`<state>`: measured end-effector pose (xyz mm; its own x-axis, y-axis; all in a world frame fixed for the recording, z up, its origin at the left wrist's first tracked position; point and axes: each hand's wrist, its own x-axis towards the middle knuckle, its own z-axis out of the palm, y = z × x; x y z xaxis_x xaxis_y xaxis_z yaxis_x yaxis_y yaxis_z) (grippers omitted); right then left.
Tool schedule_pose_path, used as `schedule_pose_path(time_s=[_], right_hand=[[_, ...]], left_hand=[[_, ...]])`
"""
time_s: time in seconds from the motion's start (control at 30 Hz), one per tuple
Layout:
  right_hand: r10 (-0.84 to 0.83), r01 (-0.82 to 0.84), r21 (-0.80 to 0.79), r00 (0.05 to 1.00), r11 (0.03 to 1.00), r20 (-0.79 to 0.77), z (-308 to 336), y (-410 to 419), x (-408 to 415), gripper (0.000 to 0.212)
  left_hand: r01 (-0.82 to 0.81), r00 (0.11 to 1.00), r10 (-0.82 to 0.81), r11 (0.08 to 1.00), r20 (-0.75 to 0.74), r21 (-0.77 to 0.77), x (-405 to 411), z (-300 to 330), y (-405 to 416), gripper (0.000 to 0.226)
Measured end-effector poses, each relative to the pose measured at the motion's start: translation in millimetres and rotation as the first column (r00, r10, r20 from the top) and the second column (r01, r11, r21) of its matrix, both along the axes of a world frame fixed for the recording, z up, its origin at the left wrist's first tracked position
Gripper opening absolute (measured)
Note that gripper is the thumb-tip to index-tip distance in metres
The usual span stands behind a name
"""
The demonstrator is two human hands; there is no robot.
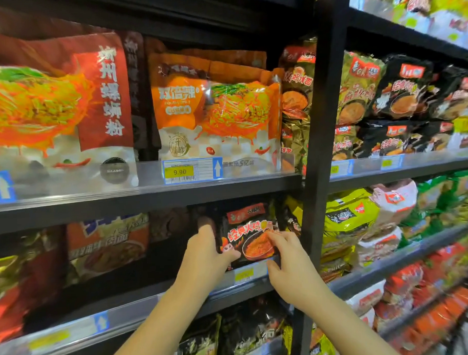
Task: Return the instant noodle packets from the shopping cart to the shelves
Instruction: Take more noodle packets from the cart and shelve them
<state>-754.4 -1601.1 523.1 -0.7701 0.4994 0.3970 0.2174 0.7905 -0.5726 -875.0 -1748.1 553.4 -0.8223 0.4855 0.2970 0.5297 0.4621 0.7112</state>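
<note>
A black instant noodle packet [250, 230] with red lettering and a bowl picture stands upright on the middle shelf [142, 307], close to the black upright post. My left hand [208, 252] grips its left edge, fingers behind it and thumb across the front. My right hand [289, 263] holds its lower right corner, fingers spread on the front and thumb under the bottom edge. The shopping cart is out of view.
Orange and red noodle bags [213, 108] fill the shelf above, behind a 9.90 price tag [179, 171]. A black post [321, 146] divides the bays. Black, green and yellow packets [401, 95] crowd the right bay. More packets [109, 244] stand left on the middle shelf.
</note>
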Motion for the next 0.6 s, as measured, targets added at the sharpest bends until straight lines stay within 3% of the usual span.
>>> schedule_pose_path(time_s=[0.13, 0.3, 0.47, 0.6], right_hand=[[-0.022, 0.018, 0.034, 0.993, 0.999, 0.113, -14, -3, -1, 0.044], [-0.025, 0.022, 0.055, 0.998, 0.998, 0.052, -9, -7, 4, 0.043], [-0.010, 0.007, 0.047, 0.999, 0.999, 0.045, -2, -4, 18, 0.043], [0.043, -0.046, 0.050, 0.997, 0.998, 0.064, 8, 4, 35, 0.059]], left_hand=[[-0.004, 0.998, -0.006, 0.985, -0.058, -0.173, 0, -7, 5, 0.047], [0.134, 0.991, -0.129, 0.980, 0.043, -0.147, -6, 0, -6, 0.045], [0.196, 0.980, -0.187, 0.966, 0.067, -0.166, -2, 2, -23, 0.089], [0.218, 0.976, -0.211, 0.960, 0.054, -0.174, 11, 7, -40, 0.098]])
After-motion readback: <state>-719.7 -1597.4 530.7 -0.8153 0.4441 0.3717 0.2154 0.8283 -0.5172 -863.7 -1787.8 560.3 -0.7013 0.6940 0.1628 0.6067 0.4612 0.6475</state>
